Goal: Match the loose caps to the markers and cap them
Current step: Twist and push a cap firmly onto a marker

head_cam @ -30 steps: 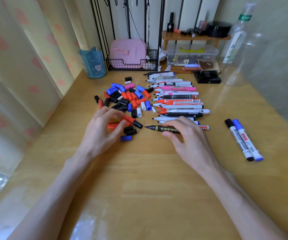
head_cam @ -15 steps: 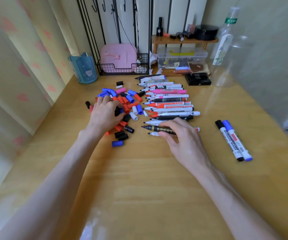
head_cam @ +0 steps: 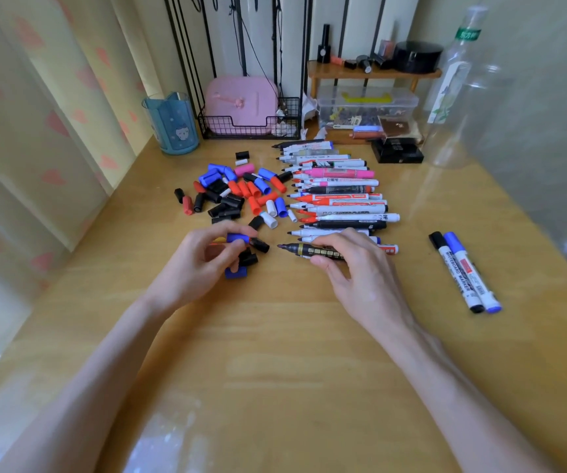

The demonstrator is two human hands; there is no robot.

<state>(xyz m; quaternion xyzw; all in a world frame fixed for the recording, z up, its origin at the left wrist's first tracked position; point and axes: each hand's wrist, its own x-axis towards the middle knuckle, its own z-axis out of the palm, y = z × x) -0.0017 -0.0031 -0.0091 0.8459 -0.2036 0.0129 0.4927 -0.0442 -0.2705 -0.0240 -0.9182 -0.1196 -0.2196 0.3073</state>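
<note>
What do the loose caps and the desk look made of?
Caps: likely hard plastic, in solid colours with a slight sheen. Desk: looks like wood or veneer, with grain lines under a glossy coat that shows reflections.

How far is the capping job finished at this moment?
Done: two capped markers, black and blue, lie aside at right. In hand: the right hand grips a black-and-gold marker, the left hand pinches a blue cap. Left: the row of uncapped markers and the cap pile.

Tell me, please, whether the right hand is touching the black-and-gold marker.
Touching. The head view shows the right hand curled over the black-and-gold marker, thumb against its near side.
</note>
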